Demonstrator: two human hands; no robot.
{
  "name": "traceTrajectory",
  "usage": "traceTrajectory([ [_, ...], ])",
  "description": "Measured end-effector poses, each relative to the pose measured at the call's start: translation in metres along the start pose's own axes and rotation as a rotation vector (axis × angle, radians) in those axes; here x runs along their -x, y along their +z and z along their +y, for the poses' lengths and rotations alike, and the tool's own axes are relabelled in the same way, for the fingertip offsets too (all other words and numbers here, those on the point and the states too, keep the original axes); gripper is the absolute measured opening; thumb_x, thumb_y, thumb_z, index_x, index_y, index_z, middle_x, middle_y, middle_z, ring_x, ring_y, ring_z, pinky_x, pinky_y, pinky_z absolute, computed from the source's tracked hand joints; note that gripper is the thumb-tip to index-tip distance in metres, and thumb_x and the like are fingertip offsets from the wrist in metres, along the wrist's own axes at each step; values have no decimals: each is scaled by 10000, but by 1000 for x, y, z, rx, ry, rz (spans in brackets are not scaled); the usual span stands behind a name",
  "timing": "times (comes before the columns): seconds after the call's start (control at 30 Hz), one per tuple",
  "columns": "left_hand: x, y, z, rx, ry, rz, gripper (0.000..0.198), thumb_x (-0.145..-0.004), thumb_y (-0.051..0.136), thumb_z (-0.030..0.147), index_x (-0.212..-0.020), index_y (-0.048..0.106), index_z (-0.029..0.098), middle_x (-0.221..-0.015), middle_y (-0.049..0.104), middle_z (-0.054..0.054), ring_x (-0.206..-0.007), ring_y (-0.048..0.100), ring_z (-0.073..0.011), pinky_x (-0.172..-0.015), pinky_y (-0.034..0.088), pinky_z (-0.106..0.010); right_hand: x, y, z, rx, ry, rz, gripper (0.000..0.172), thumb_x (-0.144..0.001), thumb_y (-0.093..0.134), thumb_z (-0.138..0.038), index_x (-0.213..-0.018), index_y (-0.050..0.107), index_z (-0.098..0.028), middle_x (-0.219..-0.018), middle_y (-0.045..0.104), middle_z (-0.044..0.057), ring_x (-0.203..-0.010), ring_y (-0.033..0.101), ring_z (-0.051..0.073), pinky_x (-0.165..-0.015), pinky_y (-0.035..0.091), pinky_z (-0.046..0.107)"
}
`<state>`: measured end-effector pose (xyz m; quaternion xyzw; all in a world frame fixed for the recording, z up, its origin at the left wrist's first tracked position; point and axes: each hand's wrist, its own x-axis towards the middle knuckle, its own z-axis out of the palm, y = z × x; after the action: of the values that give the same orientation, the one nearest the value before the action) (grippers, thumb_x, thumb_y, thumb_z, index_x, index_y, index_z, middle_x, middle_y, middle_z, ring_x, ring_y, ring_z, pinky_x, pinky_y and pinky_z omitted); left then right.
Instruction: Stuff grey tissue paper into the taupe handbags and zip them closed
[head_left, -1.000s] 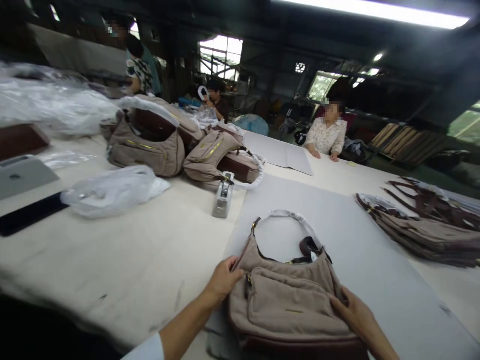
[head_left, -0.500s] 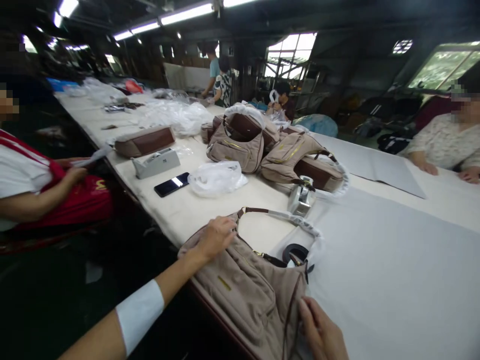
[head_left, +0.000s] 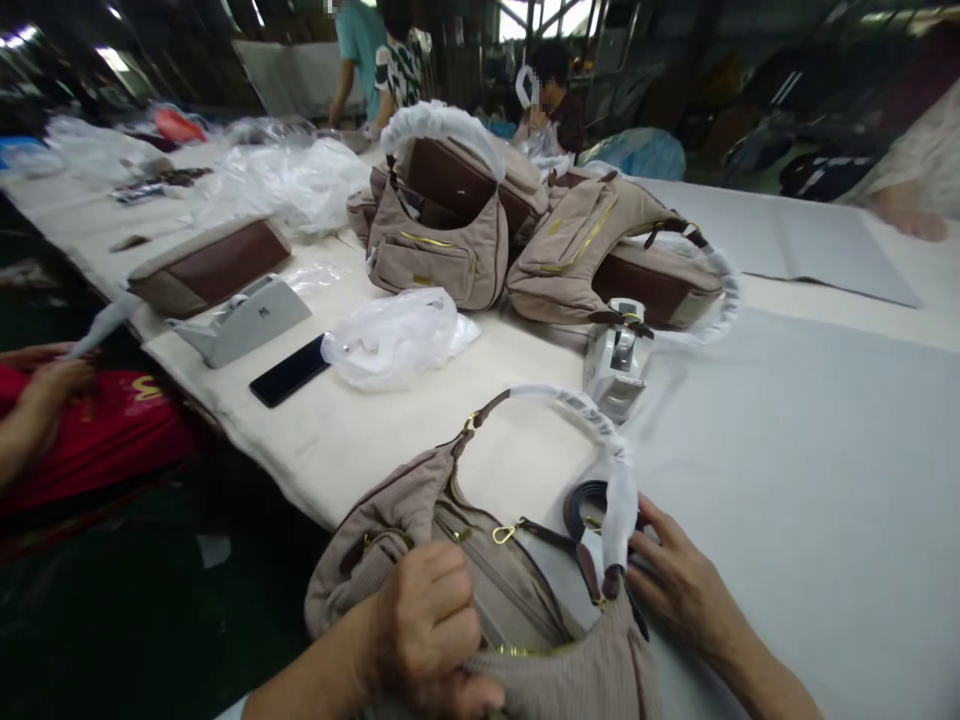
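A taupe handbag [head_left: 382, 510] lies at the table's near edge with its top open, showing the lining and a gold zipper. My left hand [head_left: 431, 630] is closed on the bag's front rim. White wrapping covers most of the bag's handle [head_left: 619, 490]. Beside the lower end of that handle is my right hand [head_left: 675, 575], its fingertips curled at the wrapping; whether they pinch it is hard to see. A coiled dark strap [head_left: 583, 510] sits behind the handle. A gold clasp [head_left: 504, 534] hangs at the opening.
Further back are more handbags [head_left: 442, 255], a tape dispenser [head_left: 619, 365], a plastic bag [head_left: 394, 340], a phone [head_left: 291, 370] and a grey dispenser [head_left: 247, 320]. Grey sheets [head_left: 810, 450] cover the right side. A person's hands [head_left: 45, 400] hold white material at left.
The view has tilted down and closer. The bag's top has opened. My left hand moved down to its front rim, and my right hand moved up from the bag's side to the handle.
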<state>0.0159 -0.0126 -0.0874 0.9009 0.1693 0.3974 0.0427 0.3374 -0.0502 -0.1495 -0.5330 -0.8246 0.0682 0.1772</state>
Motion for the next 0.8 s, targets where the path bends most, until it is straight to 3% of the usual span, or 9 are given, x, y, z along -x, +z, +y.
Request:
traceTrajectory([
  [0.1, -6, -19, 3, 40, -39, -20, 559, -954, 228, 306, -439, 398, 174, -453, 337, -20, -466, 329, -149, -474, 190, -318, -32, 10, -21, -130, -70, -29, 276, -884, 526, -279, -1139, 618, -225, -1254, 478, 160, -1086, 554, 268, -848, 540, 388],
  [0.17, -8, -32, 1, 31, -48, -9, 531, -951, 258, 276, -453, 409, 168, -451, 352, -18, -462, 342, -144, -468, 203, -310, -67, 25, -36, -175, -78, -21, 315, -860, 566, -277, -1152, 627, -176, -1216, 511, 195, -1069, 562, 300, -849, 534, 411],
  [0.23, -9, -45, -3, -1, -77, -9, 484, -943, 288, 260, -493, 438, 163, -465, 382, -20, -476, 362, -144, -466, 242, -304, -111, 44, -52, -186, -38, -29, 352, -842, 589, -267, -1172, 624, -150, -1303, 466, 217, -1164, 498, 354, -919, 485, 465],
  [0.33, -10, -62, -11, -81, -158, -16, 381, -914, 339, 238, -563, 467, 161, -513, 430, -31, -516, 399, -152, -479, 312, -304, -175, 68, -69, -231, -1, -74, 442, -872, 547, -283, -1296, 526, -160, -1375, 431, 179, -1257, 423, 332, -1012, 406, 463],
  [0.43, -8, -71, -22, -143, -204, 17, 310, -886, 373, 226, -594, 461, 169, -535, 423, -24, -522, 400, -150, -485, 326, -300, -205, 70, -71, -272, -41, -98, 480, -903, 472, -276, -1369, 432, -168, -1343, 486, 146, -1251, 447, 282, -1024, 401, 425],
  [0.53, -5, -70, -32, -161, -221, 35, 287, -870, 372, 211, -597, 454, 179, -526, 409, -15, -511, 395, -149, -490, 316, -301, -185, 49, -50, -267, -69, -154, 337, -893, 437, -229, -1175, 605, -153, -1181, 608, 142, -1100, 578, 266, -905, 501, 379],
  [0.67, -7, -65, -47, -176, -172, 7, 223, -809, 444, 166, -587, 451, 189, -511, 429, -19, -513, 390, -157, -490, 315, -303, -106, 1, -11, -180, 19, -86, 270, -911, 422, -227, -1075, 625, -159, -1076, 645, 114, -966, 628, 208, -840, 527, 323],
  [0.73, -10, -63, -60, -199, -142, 11, 188, -783, 487, 149, -602, 455, 191, -530, 444, -20, -536, 398, -159, -500, 330, -300, -61, -22, -12, -115, 110, -19, 251, -916, 439, -252, -1090, 598, -165, -1053, 637, 105, -930, 626, 184, -804, 532, 288],
  [0.8, -14, -59, -77, -244, -119, 59, 177, -779, 507, 146, -618, 453, 196, -557, 444, -14, -563, 403, -158, -514, 338, -297, -23, -32, -32, -41, 126, -20, 274, -891, 465, -245, -1127, 569, -153, -1082, 615, 119, -968, 606, 192, -805, 524, 287],
])
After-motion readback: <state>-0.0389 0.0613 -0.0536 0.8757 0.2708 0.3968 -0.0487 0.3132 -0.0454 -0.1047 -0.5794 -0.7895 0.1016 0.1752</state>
